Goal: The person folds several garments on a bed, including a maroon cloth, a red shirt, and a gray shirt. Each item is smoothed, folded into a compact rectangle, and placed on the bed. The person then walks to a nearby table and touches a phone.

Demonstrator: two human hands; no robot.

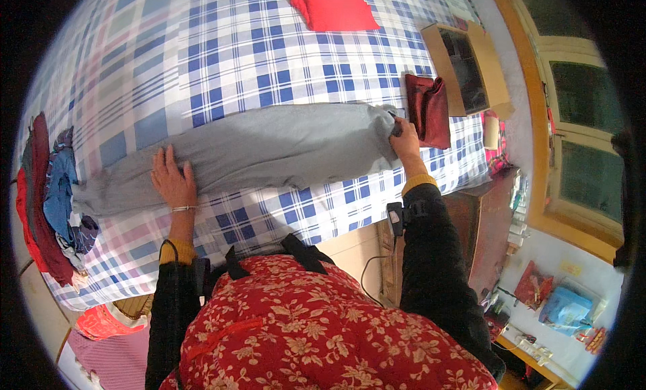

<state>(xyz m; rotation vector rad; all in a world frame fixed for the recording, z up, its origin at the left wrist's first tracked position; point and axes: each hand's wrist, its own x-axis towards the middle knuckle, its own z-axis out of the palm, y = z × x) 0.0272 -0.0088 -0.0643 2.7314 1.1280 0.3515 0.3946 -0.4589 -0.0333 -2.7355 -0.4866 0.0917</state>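
A long grey garment, which looks like trousers folded lengthwise, lies across a bed with a blue and white checked sheet. My left hand rests flat on its narrower left part, fingers spread. At the wider right end, my right hand pinches the bunched edge of the cloth between thumb and fingers. Just beyond that hand lies a folded dark red cloth, apart from the grey garment. Farther up the bed is a folded bright red cloth.
Several crumpled clothes lie at the bed's left edge. An open cardboard box stands at the right, near the wall. A brown wooden cabinet adjoins the bed's right side. A black device with a cable hangs by my right forearm.
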